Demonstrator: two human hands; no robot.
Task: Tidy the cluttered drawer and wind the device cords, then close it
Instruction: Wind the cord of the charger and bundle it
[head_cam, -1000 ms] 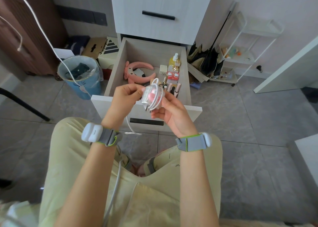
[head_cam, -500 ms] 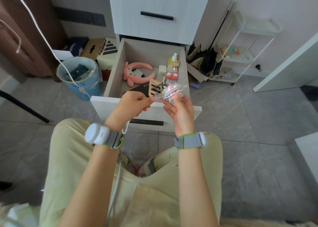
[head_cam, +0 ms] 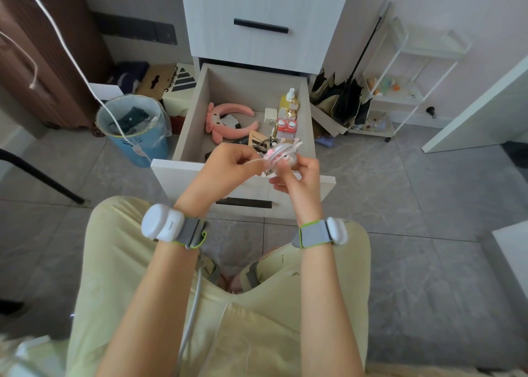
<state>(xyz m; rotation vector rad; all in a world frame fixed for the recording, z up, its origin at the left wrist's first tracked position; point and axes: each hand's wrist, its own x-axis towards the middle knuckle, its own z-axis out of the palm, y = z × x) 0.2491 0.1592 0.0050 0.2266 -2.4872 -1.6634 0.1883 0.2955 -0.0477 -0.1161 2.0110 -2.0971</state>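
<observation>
Device point(head_cam: 281, 156): small, pink and white, with turns of white cord point(head_cam: 258, 161) wound round it, held in the air above the front right part of the open drawer point(head_cam: 187, 125), just behind its front edge. Right hand point(head_cam: 298, 178): below and to the right of the device, fingers curled up round its body and gripping it from underneath. Left hand point(head_cam: 228, 164): to the left of the device and near it, fingers closed in a pinch on a short free run of cord that stretches nearly straight from the pinch to the device. The two hands stand close together, apart, joined only by the cord. Drawer contents behind the hands: pink headband point(head_cam: 228, 111) at the left middle; yellow bottle point(head_cam: 290, 102) against the right wall; white adapter point(head_cam: 271, 116) just left of the bottle. Outside the drawer, near its left wall: blue bin point(head_cam: 134, 136). Changes from one second ago: the device was then over the middle of the front edge and now sits further right; a loose tail of cord then hung below the left wrist, shortened half a second ago, and no longer shows there; the left hand has drawn back from touching the device to holding the cord beside it.
</observation>
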